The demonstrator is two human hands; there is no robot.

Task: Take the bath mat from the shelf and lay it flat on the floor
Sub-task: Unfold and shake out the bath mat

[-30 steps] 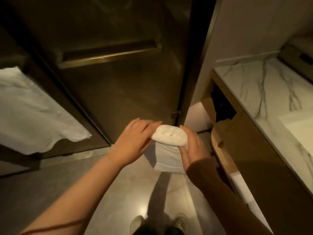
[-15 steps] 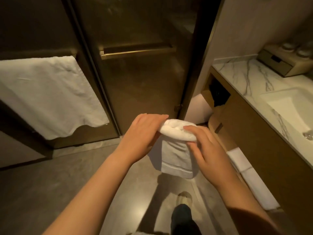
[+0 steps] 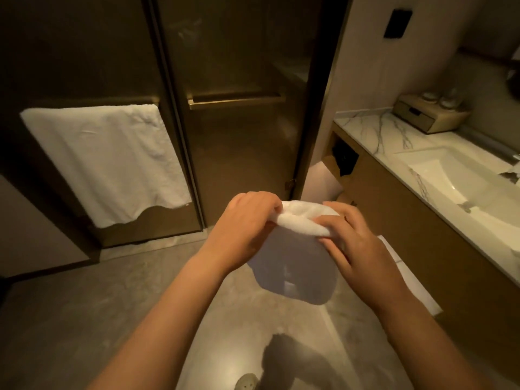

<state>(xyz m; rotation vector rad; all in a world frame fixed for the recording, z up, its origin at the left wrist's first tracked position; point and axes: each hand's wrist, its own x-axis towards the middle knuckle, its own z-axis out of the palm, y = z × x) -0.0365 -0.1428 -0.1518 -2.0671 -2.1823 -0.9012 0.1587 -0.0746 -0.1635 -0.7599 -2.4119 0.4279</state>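
Both hands [image 3: 304,235] pinch the bath mat [image 3: 298,266]; its lower folds seemingly shadowed.

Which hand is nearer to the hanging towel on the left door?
Left. The left hand is beside the towel, lower and to its right; the right hand is farther right, across the mat.

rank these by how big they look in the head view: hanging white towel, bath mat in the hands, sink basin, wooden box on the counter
1. hanging white towel
2. sink basin, cut off at the frame edge
3. bath mat, folded and close to the camera; near the basin in apparent size, so this order is unsure
4. wooden box
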